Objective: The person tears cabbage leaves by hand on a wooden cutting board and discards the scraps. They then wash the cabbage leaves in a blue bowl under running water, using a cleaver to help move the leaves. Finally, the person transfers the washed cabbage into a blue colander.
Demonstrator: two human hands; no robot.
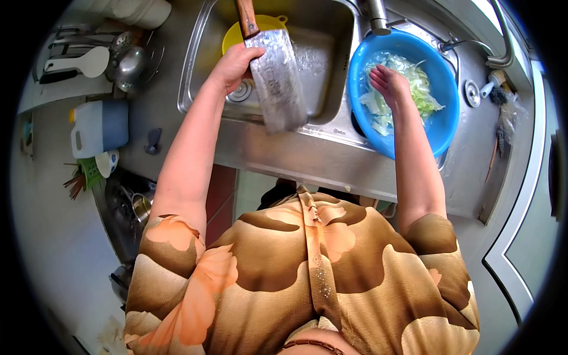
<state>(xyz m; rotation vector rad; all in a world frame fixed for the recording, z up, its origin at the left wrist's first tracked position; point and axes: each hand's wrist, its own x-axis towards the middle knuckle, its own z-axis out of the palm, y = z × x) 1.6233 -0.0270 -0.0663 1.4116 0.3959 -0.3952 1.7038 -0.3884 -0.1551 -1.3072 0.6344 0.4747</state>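
Note:
My left hand grips a wide cleaver near the base of its blade, thumb on the blade face. Its wooden handle points away from me, and the wet blade hangs over the near edge of the steel sink basin. Over a blue plastic basin, my right hand is held with its fingers apart and nothing in its grasp. Shredded pale green leafy vegetable lies in that basin below the hand. A yellow plastic strainer or bowl sits in the sink, partly hidden behind the cleaver.
A faucet reaches between sink and blue basin. On the right are a round drain strainer and a brush. To the left stand a plastic jug, a white rice paddle, metal ladles and a stove.

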